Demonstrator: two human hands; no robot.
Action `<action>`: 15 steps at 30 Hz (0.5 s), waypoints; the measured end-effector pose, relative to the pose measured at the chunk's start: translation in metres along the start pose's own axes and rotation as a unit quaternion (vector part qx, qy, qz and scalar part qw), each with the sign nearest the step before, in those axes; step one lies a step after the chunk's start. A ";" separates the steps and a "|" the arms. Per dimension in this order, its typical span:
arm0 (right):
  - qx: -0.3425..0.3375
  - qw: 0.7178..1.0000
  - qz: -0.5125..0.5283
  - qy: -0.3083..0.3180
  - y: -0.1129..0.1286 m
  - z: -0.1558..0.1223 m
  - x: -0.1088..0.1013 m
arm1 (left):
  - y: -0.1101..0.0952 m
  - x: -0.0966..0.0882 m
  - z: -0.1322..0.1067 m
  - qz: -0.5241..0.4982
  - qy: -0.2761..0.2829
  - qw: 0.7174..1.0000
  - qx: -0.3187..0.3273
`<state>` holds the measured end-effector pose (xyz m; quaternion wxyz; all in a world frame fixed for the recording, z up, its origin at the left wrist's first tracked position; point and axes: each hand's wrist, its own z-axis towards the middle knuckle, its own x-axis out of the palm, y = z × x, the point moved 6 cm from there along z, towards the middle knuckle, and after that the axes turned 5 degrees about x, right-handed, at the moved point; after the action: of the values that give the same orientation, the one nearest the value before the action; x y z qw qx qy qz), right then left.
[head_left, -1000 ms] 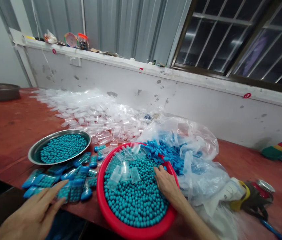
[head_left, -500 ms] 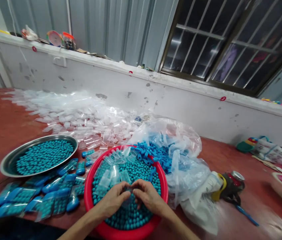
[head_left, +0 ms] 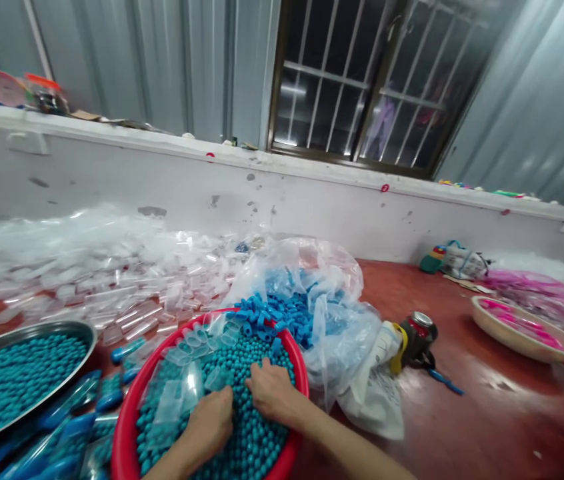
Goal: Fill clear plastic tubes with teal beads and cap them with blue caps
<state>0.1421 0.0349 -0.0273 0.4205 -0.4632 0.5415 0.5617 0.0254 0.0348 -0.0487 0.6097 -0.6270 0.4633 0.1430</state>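
A red basin (head_left: 127, 407) full of teal beads (head_left: 262, 440) stands in front of me. My left hand (head_left: 211, 421) is closed over the beads, close to a clear plastic sleeve (head_left: 218, 379); what its fingers hold is hidden. To its right, my right hand (head_left: 273, 395) has its fingers bent down at the beads, and I cannot make out what is in them. More clear sleeves (head_left: 168, 401) lie on the beads at the left. Small blue plastic caps (head_left: 262, 315) spill over the basin's far rim from a clear plastic bag (head_left: 329, 263).
Left stands a metal tray (head_left: 93, 340) of teal beads, beside filled blue-ended packets (head_left: 62, 440). Clear sleeves (head_left: 127, 273) are heaped along the wall. Right are a white sack (head_left: 377, 400), a red-and-dark jar (head_left: 419, 330) and a cream basin (head_left: 507, 337) with pink pieces.
My hands have moved apart from their meeting over the basin; the right now reaches towards the far right beads. The view has swung right, bringing the cream basin further in.
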 end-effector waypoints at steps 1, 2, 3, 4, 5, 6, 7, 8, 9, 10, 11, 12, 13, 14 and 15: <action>-0.005 1.000 0.010 0.001 0.003 0.004 0.004 | 0.000 0.002 0.006 -0.046 -0.005 0.999 -0.004; -0.008 1.000 0.020 0.000 0.005 0.007 0.006 | 0.000 0.004 0.012 -0.084 -0.007 0.996 -0.010; -0.009 0.999 0.031 -0.001 0.007 0.009 0.008 | 0.000 0.006 0.017 -0.112 -0.006 0.994 -0.014; -0.008 0.999 0.042 -0.003 0.009 0.009 0.008 | 0.001 0.009 0.020 -0.135 -0.002 0.991 -0.018; -0.009 0.999 0.053 -0.006 0.011 0.009 0.008 | 0.002 0.011 0.021 -0.168 0.005 0.985 -0.025; -0.012 0.998 0.064 -0.007 0.013 0.007 0.007 | 0.003 0.014 0.021 -0.210 0.015 0.977 -0.033; -0.018 0.997 0.075 -0.009 0.014 0.004 0.005 | 0.004 0.017 0.019 -0.253 0.026 0.966 -0.040; -0.025 0.996 0.087 -0.009 0.015 -0.001 0.004 | 0.005 0.019 0.016 -0.292 0.035 0.955 -0.044; -0.037 0.994 0.098 -0.007 0.017 -0.006 0.001 | 0.005 0.019 0.012 -0.334 0.041 0.941 -0.046; -0.050 0.993 0.106 -0.004 0.019 -0.012 -0.001 | 0.005 0.019 0.008 -0.380 0.044 0.923 -0.045; -0.064 0.992 0.109 0.001 0.020 -0.019 -0.004 | 0.005 0.018 0.004 -0.429 0.043 0.901 -0.043; -0.077 0.992 0.102 0.003 0.021 -0.025 -0.008 | 0.005 0.017 0.001 -0.474 0.036 0.879 -0.042; -0.086 0.993 0.086 0.000 0.022 -0.030 -0.012 | 0.006 0.016 -0.002 -0.512 0.025 0.857 -0.045; -0.087 0.994 0.065 -0.009 0.021 -0.033 -0.018 | 0.008 0.014 -0.004 -0.542 0.012 0.839 -0.049; -0.077 0.996 0.039 -0.023 0.018 -0.034 -0.024 | 0.010 0.014 -0.005 -0.558 -0.001 0.828 -0.055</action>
<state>0.1318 0.0007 0.0003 0.3735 -0.4598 0.5048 0.6279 0.0232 0.0262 -0.0637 0.5503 -0.8113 0.0259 -0.1954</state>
